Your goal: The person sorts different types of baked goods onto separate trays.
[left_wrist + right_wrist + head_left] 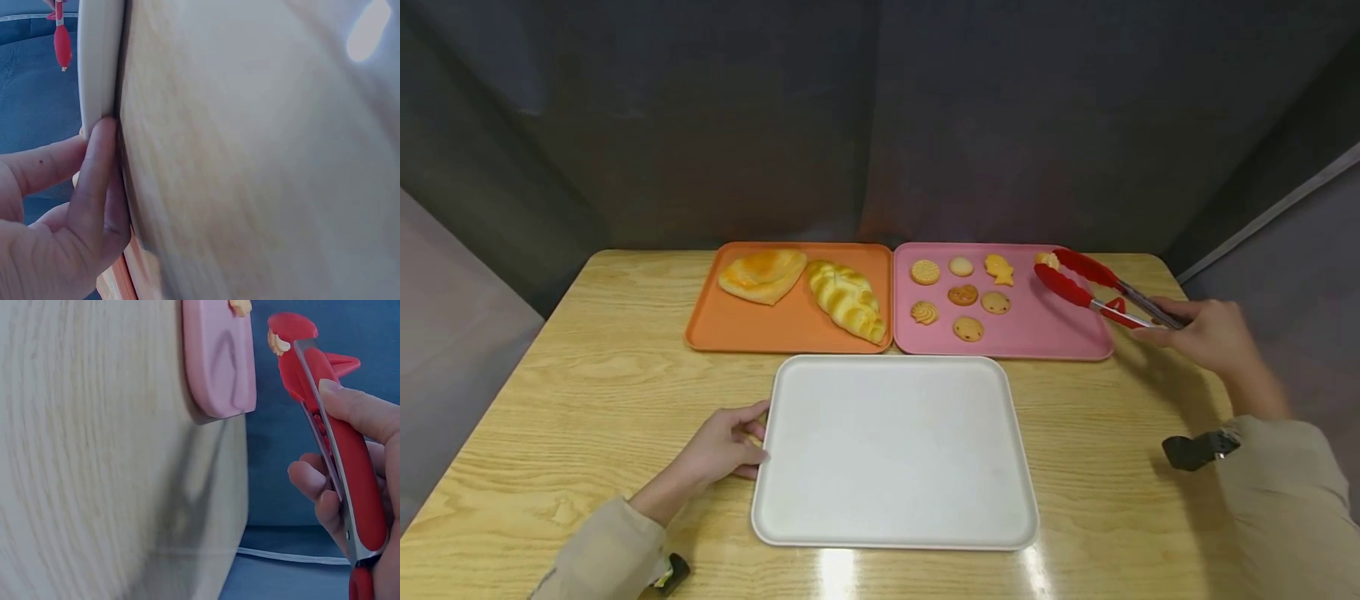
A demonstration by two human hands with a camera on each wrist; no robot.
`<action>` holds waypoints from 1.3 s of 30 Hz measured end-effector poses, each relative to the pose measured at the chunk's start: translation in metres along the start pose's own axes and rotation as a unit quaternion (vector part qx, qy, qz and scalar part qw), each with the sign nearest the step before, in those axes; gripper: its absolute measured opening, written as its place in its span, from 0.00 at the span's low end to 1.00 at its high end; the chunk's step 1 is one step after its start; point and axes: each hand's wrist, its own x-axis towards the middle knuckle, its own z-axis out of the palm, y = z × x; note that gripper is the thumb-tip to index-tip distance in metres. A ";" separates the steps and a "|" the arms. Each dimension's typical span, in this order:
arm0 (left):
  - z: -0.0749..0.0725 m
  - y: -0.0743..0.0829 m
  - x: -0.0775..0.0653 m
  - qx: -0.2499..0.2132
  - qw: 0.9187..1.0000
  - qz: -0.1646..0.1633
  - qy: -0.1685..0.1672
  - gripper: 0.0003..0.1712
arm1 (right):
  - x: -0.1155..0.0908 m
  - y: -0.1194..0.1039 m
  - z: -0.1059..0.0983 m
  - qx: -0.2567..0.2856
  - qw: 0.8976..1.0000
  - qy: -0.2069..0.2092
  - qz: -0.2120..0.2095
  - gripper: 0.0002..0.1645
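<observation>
My right hand [1213,333] holds red-tipped metal tongs [353,450], thumb on one arm and fingers round the other. Between the tongs' red heads shows a small ridged cookie [278,345], over the far right part of the pink tray [1067,329]. Several cookies lie on that tray, among them a fish-shaped one [998,268], a pretzel-shaped one [962,295] and a swirled one [924,312]. At the left edge of a bare white tray [895,454], my left hand [730,442] grips the rim with thumb and fingers.
An orange tray [737,333] stands left of the pink one, bearing a flat pastry [763,275] and a braided bread [847,300]. Both stand at the back of the wooden table [587,375], behind the white tray. A dark curtain [760,125] hangs behind the table.
</observation>
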 end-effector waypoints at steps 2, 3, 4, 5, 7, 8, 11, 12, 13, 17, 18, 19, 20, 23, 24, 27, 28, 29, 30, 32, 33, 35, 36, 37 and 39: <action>0.000 0.000 0.000 0.000 1.000 -0.001 0.001 0.41 | 0.003 0.003 0.004 -0.002 1.000 -0.008 0.010 0.41; 0.000 0.000 0.000 0.000 1.000 0.000 0.001 0.41 | 0.004 0.004 0.006 -0.003 1.000 -0.011 0.015 0.41; 0.000 0.000 0.000 -0.001 1.000 0.000 0.001 0.41 | 0.005 0.005 0.008 -0.005 1.000 -0.013 0.017 0.41; 0.000 0.000 0.000 -0.001 1.000 0.001 0.001 0.41 | 0.005 0.006 0.010 -0.008 1.000 -0.015 0.018 0.41; 0.000 -0.001 0.001 -0.002 1.000 0.003 0.000 0.41 | 0.006 0.008 0.013 -0.014 1.000 -0.015 0.018 0.40; 0.000 -0.001 0.001 -0.001 1.000 0.003 0.001 0.41 | 0.006 0.008 0.015 -0.015 1.000 -0.015 0.016 0.40; 0.000 -0.002 0.001 0.000 1.000 0.004 0.001 0.41 | 0.006 0.008 0.019 -0.015 1.000 -0.017 0.009 0.39; 0.000 -0.002 0.001 0.000 1.000 0.004 0.001 0.41 | 0.006 0.009 0.020 -0.015 1.000 -0.018 0.011 0.39; 0.000 -0.002 0.001 0.000 1.000 0.003 0.001 0.41 | 0.006 0.008 0.021 -0.014 1.000 -0.020 0.011 0.39; 0.000 -0.002 0.000 0.000 1.000 0.003 0.001 0.41 | 0.005 0.008 0.023 -0.016 1.000 -0.022 0.011 0.40; 0.000 -0.002 0.000 0.001 1.000 0.003 0.001 0.41 | 0.005 0.008 0.022 -0.019 1.000 -0.022 0.009 0.40; 0.000 -0.002 0.000 0.000 1.000 0.003 0.001 0.41 | 0.004 0.007 0.022 -0.019 1.000 -0.020 0.006 0.40; 0.000 -0.002 0.000 0.001 1.000 0.002 0.001 0.41 | 0.003 0.007 0.021 -0.019 1.000 -0.019 0.005 0.40; 0.000 -0.001 0.000 0.001 1.000 0.001 0.003 0.41 | -0.001 0.006 0.018 -0.017 1.000 -0.008 0.005 0.41; 0.000 -0.002 0.000 0.001 1.000 0.001 0.004 0.41 | -0.003 0.005 0.018 -0.016 1.000 -0.004 0.004 0.41; 0.001 -0.001 0.000 0.001 1.000 0.001 0.004 0.41 | -0.011 0.004 0.015 -0.011 1.000 0.010 -0.005 0.40; 0.001 -0.002 0.000 0.001 1.000 0.001 0.005 0.41 | -0.013 0.004 0.015 -0.008 1.000 0.013 -0.009 0.40; 0.001 -0.002 0.000 0.002 1.000 0.001 0.005 0.41 | -0.016 0.003 0.014 -0.008 1.000 0.017 -0.012 0.39; 0.001 -0.001 0.000 0.002 1.000 0.001 0.005 0.41 | -0.019 0.002 0.013 -0.006 1.000 0.021 -0.017 0.39; 0.001 -0.002 0.000 0.003 1.000 0.003 0.004 0.41 | -0.024 0.000 0.011 -0.005 0.999 0.033 -0.027 0.39; 0.001 -0.002 0.000 0.003 1.000 0.003 0.003 0.41 | -0.027 -0.001 0.010 -0.005 0.999 0.037 -0.029 0.39; 0.001 -0.002 0.000 0.004 1.000 0.004 0.003 0.41 | -0.032 -0.004 0.008 -0.002 0.998 0.043 -0.034 0.39; 0.001 -0.002 0.001 0.003 1.000 0.004 0.003 0.41 | -0.034 -0.005 0.007 0.000 0.998 0.047 -0.040 0.39; 0.000 -0.002 0.001 0.004 1.000 0.004 0.003 0.41 | -0.037 -0.006 0.006 -0.001 0.998 0.052 -0.046 0.39; 0.000 -0.002 0.001 0.004 1.000 0.002 0.004 0.41 | -0.041 -0.007 0.005 0.002 0.996 0.059 -0.060 0.38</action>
